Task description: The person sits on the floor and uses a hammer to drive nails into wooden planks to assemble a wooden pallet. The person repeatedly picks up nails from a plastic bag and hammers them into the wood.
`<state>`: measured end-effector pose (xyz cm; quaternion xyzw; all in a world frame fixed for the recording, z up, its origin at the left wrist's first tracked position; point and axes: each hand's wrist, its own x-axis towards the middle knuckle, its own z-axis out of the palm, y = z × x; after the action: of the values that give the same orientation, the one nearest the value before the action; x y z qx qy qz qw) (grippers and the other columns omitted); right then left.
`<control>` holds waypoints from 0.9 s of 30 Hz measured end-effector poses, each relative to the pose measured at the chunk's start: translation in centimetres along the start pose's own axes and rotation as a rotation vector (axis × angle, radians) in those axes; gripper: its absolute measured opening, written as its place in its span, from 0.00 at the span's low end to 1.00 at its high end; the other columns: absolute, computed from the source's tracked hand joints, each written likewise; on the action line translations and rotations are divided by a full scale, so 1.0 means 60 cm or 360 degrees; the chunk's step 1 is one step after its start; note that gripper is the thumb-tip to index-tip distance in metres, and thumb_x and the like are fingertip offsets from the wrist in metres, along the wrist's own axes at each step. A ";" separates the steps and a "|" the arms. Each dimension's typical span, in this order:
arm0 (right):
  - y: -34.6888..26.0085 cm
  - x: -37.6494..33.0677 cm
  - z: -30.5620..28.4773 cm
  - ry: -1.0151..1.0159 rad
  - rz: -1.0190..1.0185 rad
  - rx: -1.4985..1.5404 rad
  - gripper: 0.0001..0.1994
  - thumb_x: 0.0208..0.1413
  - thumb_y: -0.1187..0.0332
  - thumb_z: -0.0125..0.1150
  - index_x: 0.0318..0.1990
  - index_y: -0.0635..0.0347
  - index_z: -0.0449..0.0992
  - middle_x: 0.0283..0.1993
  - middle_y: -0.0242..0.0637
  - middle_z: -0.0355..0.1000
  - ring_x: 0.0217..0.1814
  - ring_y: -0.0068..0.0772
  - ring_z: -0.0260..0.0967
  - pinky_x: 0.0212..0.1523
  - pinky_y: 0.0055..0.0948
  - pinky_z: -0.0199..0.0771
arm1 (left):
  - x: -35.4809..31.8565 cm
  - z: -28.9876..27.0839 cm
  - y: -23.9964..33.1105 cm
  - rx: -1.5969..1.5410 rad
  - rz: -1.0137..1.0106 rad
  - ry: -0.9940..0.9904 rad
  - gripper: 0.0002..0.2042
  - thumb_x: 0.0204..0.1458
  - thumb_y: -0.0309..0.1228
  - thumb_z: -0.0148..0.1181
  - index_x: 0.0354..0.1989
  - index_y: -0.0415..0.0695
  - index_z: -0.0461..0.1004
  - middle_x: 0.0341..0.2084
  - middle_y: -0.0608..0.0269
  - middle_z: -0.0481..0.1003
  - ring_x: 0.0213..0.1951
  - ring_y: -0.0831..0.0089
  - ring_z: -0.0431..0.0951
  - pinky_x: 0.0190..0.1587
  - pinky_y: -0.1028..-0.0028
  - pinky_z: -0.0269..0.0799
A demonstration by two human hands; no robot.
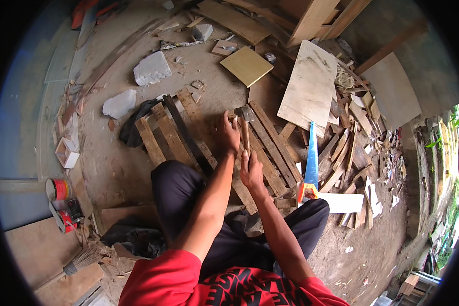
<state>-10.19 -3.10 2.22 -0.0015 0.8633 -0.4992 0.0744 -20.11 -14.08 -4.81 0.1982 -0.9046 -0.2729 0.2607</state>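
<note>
Two hands at work, seated on the dirt floor [117,168] with knees bent, black trousers either side. Right hand [251,171]: grip wrapped tight round the lower end of a wooden hammer handle, thumb uppermost. Hammer [245,127] runs away from me, its metal head just beyond my left fingers, over the slats. Left hand [228,133]: fingers pressed down on the wooden slat frame [188,132], grip bunched at a spot right beside the hammer head; cannot tell whether it pinches anything small there. Slat frame lies flat on the floor, directly in front of my knees, boards running diagonally. Just right of it: handsaw [311,160], blue blade, orange handle toward me, resting on scrap laths. Left, near my knee: black cloth [135,237]; further left, red tins [60,189]. Beyond the frame: yellow square tile [246,66], pale plywood sheet [311,86], two grey stone chunks [152,69].
</note>
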 end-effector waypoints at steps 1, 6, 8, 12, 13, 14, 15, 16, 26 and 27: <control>0.000 -0.001 0.006 0.0001 0.0009 0.0014 0.18 0.70 0.55 0.45 0.40 0.65 0.63 0.27 0.70 0.69 0.35 0.78 0.68 0.32 0.63 0.63 | 0.004 0.010 -0.009 -0.0046 0.0016 0.0074 0.21 0.58 0.38 0.61 0.58 0.44 0.70 0.49 0.55 0.76 0.55 0.60 0.73 0.64 0.56 0.60; 0.022 0.019 0.009 0.0086 -0.0086 -0.0075 0.18 0.70 0.55 0.45 0.41 0.65 0.64 0.25 0.67 0.69 0.30 0.75 0.67 0.28 0.60 0.63 | -0.002 -0.018 0.026 -0.0038 -0.0059 -0.0051 0.23 0.54 0.26 0.57 0.61 0.44 0.67 0.53 0.54 0.74 0.59 0.60 0.71 0.68 0.56 0.55; 0.017 0.023 0.006 0.0132 -0.0067 -0.0049 0.18 0.71 0.55 0.45 0.38 0.65 0.65 0.23 0.61 0.67 0.26 0.70 0.66 0.25 0.53 0.62 | 0.000 -0.021 0.024 -0.0042 -0.0038 -0.0064 0.28 0.50 0.23 0.56 0.64 0.44 0.65 0.55 0.54 0.73 0.60 0.60 0.70 0.69 0.56 0.53; 0.018 0.015 0.016 0.0149 -0.0238 0.0109 0.18 0.70 0.55 0.44 0.41 0.65 0.63 0.23 0.63 0.69 0.29 0.73 0.69 0.26 0.59 0.64 | -0.005 0.000 -0.005 -0.0008 0.0005 -0.0063 0.36 0.43 0.22 0.57 0.67 0.44 0.60 0.58 0.55 0.72 0.62 0.61 0.69 0.71 0.55 0.51; 0.021 0.007 0.020 0.0149 -0.0202 0.0123 0.17 0.71 0.55 0.44 0.41 0.64 0.63 0.24 0.65 0.69 0.30 0.75 0.69 0.26 0.61 0.63 | -0.008 0.001 -0.008 -0.0011 0.0010 -0.0065 0.35 0.44 0.22 0.57 0.67 0.44 0.60 0.58 0.55 0.71 0.62 0.61 0.69 0.71 0.55 0.51; 0.025 0.012 0.019 0.0126 -0.0159 0.0062 0.17 0.71 0.55 0.44 0.41 0.64 0.63 0.24 0.66 0.69 0.30 0.76 0.69 0.27 0.61 0.63 | -0.004 -0.001 0.001 -0.0027 0.0029 -0.0065 0.35 0.45 0.21 0.56 0.67 0.44 0.61 0.59 0.55 0.71 0.62 0.60 0.68 0.71 0.55 0.51; 0.029 0.019 0.018 0.0102 -0.0115 0.0002 0.17 0.71 0.55 0.44 0.41 0.64 0.63 0.25 0.67 0.69 0.31 0.77 0.68 0.27 0.61 0.63 | -0.001 -0.004 0.009 -0.0040 0.0005 -0.0111 0.34 0.45 0.21 0.55 0.67 0.44 0.61 0.58 0.55 0.71 0.62 0.60 0.68 0.71 0.55 0.51; 0.033 0.026 0.016 0.0078 -0.0071 -0.0058 0.17 0.71 0.55 0.44 0.41 0.64 0.63 0.25 0.68 0.69 0.31 0.77 0.68 0.27 0.61 0.63 | 0.001 -0.008 0.016 -0.0053 -0.0019 -0.0156 0.34 0.46 0.21 0.55 0.67 0.43 0.61 0.58 0.54 0.71 0.62 0.59 0.68 0.71 0.55 0.51; 0.002 0.010 0.032 0.0192 -0.0086 0.0038 0.17 0.71 0.57 0.45 0.39 0.66 0.65 0.22 0.62 0.68 0.26 0.70 0.69 0.24 0.53 0.63 | 0.002 -0.025 -0.041 -0.0424 0.0065 -0.0173 0.29 0.50 0.20 0.51 0.65 0.38 0.63 0.61 0.44 0.69 0.64 0.45 0.65 0.71 0.51 0.51; 0.006 0.016 0.031 0.0181 -0.0072 -0.0016 0.17 0.71 0.57 0.44 0.40 0.65 0.65 0.22 0.62 0.69 0.26 0.70 0.69 0.24 0.53 0.63 | -0.002 -0.028 -0.038 -0.0406 0.0097 -0.0132 0.29 0.50 0.21 0.51 0.65 0.37 0.63 0.61 0.44 0.69 0.64 0.44 0.65 0.71 0.51 0.50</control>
<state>-10.88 -4.60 0.91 0.0070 0.8684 -0.4957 0.0139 -18.53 -16.43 -5.01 0.1244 -0.8782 -0.3854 0.2544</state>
